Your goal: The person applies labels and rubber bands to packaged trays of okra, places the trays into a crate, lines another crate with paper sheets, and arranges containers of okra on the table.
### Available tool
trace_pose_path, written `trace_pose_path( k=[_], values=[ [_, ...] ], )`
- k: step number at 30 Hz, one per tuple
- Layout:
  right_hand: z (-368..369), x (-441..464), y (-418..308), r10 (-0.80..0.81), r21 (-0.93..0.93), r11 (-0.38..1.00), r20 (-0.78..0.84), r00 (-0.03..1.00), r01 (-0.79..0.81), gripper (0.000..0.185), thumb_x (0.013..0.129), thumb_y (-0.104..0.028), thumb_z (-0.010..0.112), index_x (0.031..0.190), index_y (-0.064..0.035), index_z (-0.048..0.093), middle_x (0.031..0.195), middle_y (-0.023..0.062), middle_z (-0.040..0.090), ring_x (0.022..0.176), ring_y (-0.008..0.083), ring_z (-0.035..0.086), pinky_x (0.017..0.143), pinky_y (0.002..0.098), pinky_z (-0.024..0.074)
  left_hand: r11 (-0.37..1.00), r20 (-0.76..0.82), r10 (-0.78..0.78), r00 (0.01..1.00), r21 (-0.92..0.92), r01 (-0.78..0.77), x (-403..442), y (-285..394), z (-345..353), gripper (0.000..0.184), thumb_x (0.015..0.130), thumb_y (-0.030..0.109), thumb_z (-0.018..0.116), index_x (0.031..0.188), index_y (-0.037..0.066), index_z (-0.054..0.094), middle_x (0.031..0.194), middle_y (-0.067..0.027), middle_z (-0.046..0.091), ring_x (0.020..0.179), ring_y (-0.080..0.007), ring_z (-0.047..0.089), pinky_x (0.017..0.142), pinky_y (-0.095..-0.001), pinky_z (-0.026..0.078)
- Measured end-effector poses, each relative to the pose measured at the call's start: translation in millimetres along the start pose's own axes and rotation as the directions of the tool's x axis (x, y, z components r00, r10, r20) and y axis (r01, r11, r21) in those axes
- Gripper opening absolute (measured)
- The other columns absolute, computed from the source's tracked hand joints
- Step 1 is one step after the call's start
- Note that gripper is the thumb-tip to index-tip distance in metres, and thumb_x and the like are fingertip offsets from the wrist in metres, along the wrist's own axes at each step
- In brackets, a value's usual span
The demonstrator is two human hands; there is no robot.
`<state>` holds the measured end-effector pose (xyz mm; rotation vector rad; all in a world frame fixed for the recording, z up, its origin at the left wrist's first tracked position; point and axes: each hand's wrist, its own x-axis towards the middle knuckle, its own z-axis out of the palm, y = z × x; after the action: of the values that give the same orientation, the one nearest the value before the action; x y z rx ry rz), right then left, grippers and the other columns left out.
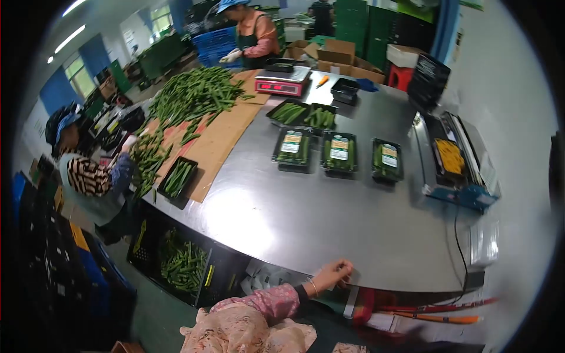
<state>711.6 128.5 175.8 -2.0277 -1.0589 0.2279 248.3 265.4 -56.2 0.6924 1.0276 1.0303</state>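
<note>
My left hand [334,274] is at the near edge of the steel table [306,220], its fingers curled together; anything between them is too small to make out. A patterned pink sleeve covers that arm, with a bracelet at the wrist. My right hand is out of view. Farther across the table lie three closed, labelled packs of green pods: a left one [292,147], a middle one [339,151] and a right one [386,159]. Behind them sit two open trays of pods, one [288,112] beside the other [321,117].
Loose pods [194,94] are heaped on cardboard [226,132], near a filled tray [178,178] and a scale [282,82]. A wrapping machine [456,159] stands right. One co-worker [94,182] is left, another [253,35] behind. A crate [203,276] of pods is below.
</note>
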Motion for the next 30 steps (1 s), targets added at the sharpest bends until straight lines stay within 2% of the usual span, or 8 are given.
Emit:
trace_pose_path(
  k=[3, 6, 8, 11, 13, 15, 26, 30],
  values=[
    [94, 7, -132, -0.582, 0.086, 0.813, 0.073, 0.81, 0.576, 0.044, 0.102, -0.03, 0.044, 0.114, 0.0091, 0.06, 0.103, 0.0202, 0.064, 0.083, 0.0263, 0.065, 0.077, 0.0338, 0.0537, 0.991, -0.194, 0.112, 0.975, -0.054, -0.125, -4, 29, -71, 0.022, 0.097, 0.027, 0.056, 0.106, 0.007, 0.055, 0.09, -0.0035, 0.06, 0.08, -0.0137, 0.065, 0.065, -0.027, 0.054],
    [159, -19, -249, -0.966, 0.474, 0.152, -0.115, 0.232, 0.867, 0.054, 0.102, -0.037, 0.041, 0.12, 0.0116, 0.053, 0.107, 0.0221, 0.063, 0.079, 0.0343, 0.063, 0.072, 0.0415, 0.0546, 0.975, -0.496, 0.213, 0.842, 0.053, -0.215, -38, 92, -138, 0.023, 0.095, 0.029, 0.058, 0.103, 0.007, 0.056, 0.083, -0.0025, 0.058, 0.072, -0.0132, 0.063, 0.06, -0.0287, 0.054],
    [187, -34, -295, -0.875, 0.826, -0.322, -0.446, 0.189, 0.462, 0.05, 0.096, -0.041, 0.051, 0.134, -0.009, 0.044, 0.112, 0.0134, 0.06, 0.067, 0.0274, 0.056, 0.054, 0.0357, 0.0483, 0.909, -0.674, 0.395, 0.625, 0.185, -0.374, -46, 88, -220, 0.021, 0.095, 0.021, 0.059, 0.106, 0.005, 0.055, 0.085, -0.0029, 0.059, 0.074, -0.0138, 0.063, 0.06, -0.0294, 0.054],
    [208, -92, -399, -0.885, 0.882, -0.465, -0.465, -0.031, 0.076, 0.046, 0.094, -0.037, 0.054, 0.133, -0.0151, 0.046, 0.108, 0.0098, 0.061, 0.075, 0.0244, 0.055, 0.058, 0.036, 0.0452, 0.836, -0.907, 0.352, 0.229, 0.195, -0.513, -104, 111, -317, 0.019, 0.094, 0.017, 0.058, 0.111, 0.009, 0.052, 0.088, -0.0097, 0.057, 0.056, -0.0181, 0.06, 0.044, -0.0287, 0.05],
    [229, -109, -430, -0.869, 0.871, -0.492, -0.491, -0.063, -0.013, 0.046, 0.093, -0.036, 0.055, 0.132, -0.0132, 0.046, 0.109, 0.0107, 0.06, 0.079, 0.0249, 0.055, 0.061, 0.0366, 0.0448, 0.854, -0.926, 0.363, -0.105, 0.376, -0.359, -139, 119, -371, 0.018, 0.092, 0.012, 0.053, 0.109, 0.008, 0.051, 0.085, -0.009, 0.056, 0.048, -0.0139, 0.052, 0.04, -0.0262, 0.046],
    [245, -115, -452, -0.864, 0.867, -0.496, -0.498, -0.071, -0.038, 0.046, 0.093, -0.035, 0.055, 0.132, -0.0114, 0.046, 0.11, 0.0115, 0.059, 0.082, 0.0254, 0.055, 0.065, 0.0373, 0.0445, 0.873, -0.908, 0.349, -0.23, 0.405, -0.271, -160, 120, -409, 0.016, 0.091, 0.012, 0.054, 0.105, 0.006, 0.054, 0.085, -0.0045, 0.057, 0.054, -0.0114, 0.055, 0.042, -0.023, 0.044],
    [344, -119, -519, -0.89, 0.891, -0.451, -0.445, -0.099, 0.049, 0.048, 0.091, -0.029, 0.059, 0.128, -0.0009, 0.045, 0.118, 0.016, 0.055, 0.101, 0.0283, 0.054, 0.085, 0.0408, 0.0428, 0.923, -0.709, 0.363, 0.604, 0.182, -0.341, 17, 165, -364, 0.018, 0.091, 0.016, 0.062, 0.103, 0.003, 0.059, 0.083, -0.0014, 0.06, 0.062, -0.0076, 0.052, 0.053, -0.0226, 0.043],
    [435, -73, -518, -0.933, 0.921, -0.305, -0.34, 0.121, 0.242, 0.049, 0.09, -0.027, 0.06, 0.126, 0.0029, 0.045, 0.121, 0.0177, 0.053, 0.108, 0.0294, 0.054, 0.093, 0.0421, 0.0421, 0.786, -0.608, 0.607, 0.512, 0.558, -0.268, 107, 199, -368, 0.02, 0.09, 0.017, 0.061, 0.102, 0.0, 0.062, 0.094, -0.0103, 0.062, 0.074, -0.0182, 0.061, 0.068, -0.0303, 0.05]
  ],
)
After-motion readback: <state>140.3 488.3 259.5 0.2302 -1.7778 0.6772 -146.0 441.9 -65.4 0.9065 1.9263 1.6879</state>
